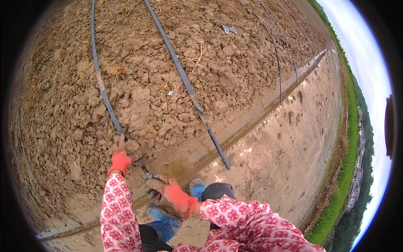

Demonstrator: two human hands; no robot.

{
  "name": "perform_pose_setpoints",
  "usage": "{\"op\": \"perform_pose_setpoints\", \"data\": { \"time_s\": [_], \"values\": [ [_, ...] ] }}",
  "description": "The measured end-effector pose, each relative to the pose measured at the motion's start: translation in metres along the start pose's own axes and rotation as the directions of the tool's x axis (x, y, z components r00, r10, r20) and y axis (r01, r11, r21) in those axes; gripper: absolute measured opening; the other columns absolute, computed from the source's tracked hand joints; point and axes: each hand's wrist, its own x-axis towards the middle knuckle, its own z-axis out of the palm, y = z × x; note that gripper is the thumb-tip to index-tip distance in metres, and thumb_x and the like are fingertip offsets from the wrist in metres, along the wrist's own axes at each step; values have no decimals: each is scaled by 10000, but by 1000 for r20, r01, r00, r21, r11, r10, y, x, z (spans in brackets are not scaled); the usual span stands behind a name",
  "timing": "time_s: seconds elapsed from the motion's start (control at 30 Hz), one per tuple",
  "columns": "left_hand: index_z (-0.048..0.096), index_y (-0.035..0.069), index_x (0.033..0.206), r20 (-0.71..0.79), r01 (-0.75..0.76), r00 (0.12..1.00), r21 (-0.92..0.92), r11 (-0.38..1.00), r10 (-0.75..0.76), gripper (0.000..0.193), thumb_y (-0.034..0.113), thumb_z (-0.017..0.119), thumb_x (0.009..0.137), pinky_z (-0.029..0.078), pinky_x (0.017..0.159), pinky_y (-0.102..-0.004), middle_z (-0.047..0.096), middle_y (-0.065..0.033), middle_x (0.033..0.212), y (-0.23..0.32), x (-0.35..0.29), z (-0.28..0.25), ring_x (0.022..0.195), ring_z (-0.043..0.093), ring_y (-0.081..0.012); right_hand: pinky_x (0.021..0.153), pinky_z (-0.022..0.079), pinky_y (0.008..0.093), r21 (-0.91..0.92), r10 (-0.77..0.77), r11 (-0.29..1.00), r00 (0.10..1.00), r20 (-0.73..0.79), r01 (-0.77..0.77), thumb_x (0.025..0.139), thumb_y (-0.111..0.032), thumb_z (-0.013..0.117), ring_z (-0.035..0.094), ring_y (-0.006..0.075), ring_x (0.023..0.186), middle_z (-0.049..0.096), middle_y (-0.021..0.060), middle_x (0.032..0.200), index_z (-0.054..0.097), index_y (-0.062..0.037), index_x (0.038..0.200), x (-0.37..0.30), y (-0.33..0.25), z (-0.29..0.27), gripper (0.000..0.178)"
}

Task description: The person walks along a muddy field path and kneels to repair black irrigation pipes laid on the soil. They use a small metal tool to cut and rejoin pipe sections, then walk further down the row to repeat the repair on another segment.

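Reaching forward at the lower left, my left hand [119, 157] wears an orange-red glove with muddy fingers. Its fingers close on the lower end of a flat black hose [110, 111] that runs down over the soil. My right hand [170, 191], in a matching mud-caked glove, is closed in a fist nearer my body. From that fist a short, dark, slim object [143, 167] sticks out toward my left hand; its kind cannot be made out. The two hands are a little apart.
A second black hose [176, 63] crosses the cloddy soil [142, 96] and ends over a narrow water-filled ditch [247, 122]. Beyond the ditch lies a pale dirt path [268, 151]. My blue muddy boots [166, 222] stand below my hands. Grass [340, 197] borders the right.
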Motion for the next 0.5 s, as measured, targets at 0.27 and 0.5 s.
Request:
{"op": "perform_pose_setpoints", "data": {
  "time_s": [0.27,0.5],
  "values": [
    [379,13,1252,141,241,969,-701,671,-201,645,240,693,736,479,580,-342,601,-151,902,0,-128,-4,690,602,-266,721,478,295,402,-46,915,993,107,-1,920,-287,449,579,184,922,562,72,1134,462,-64,1228,-41,63,-30,380],
    [476,-33,1134,339,351,936,-923,161,-96,363,150,560,832,468,408,-292,605,-134,777,50,-322,-46,530,590,-204,657,478,374,802,-71,591,996,-59,90,876,-313,499,605,239,844,610,44,985,565,-122,1029,-200,-2,-3,253]
  ]
}}
